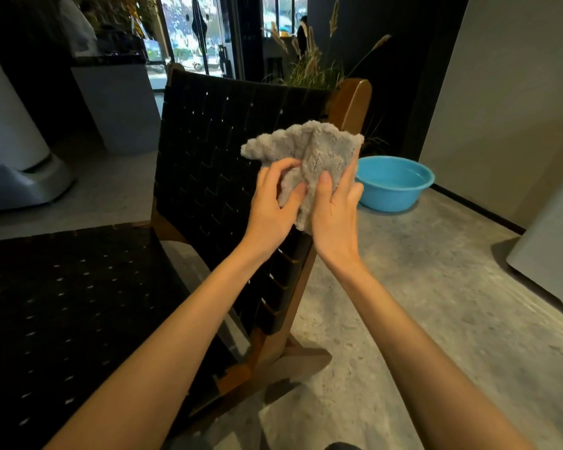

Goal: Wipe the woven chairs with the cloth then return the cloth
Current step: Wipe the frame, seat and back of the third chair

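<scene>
Left hand (273, 203) and right hand (333, 206) both pinch the crumpled, fluffy grey cloth (309, 154) before the black woven chair (215, 151).

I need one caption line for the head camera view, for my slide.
Both hands, left hand and right hand, hold a grey cloth before a woven chair.

Pretty dim indoors overall, most of the light comes from the glass doors (189, 37) at the back, which are blown out. The woven chair (228, 164) goes almost pure black. Soft shadows on the concrete floor (420, 287). Wide-angle bending at the edges, background a bit soft.
</scene>
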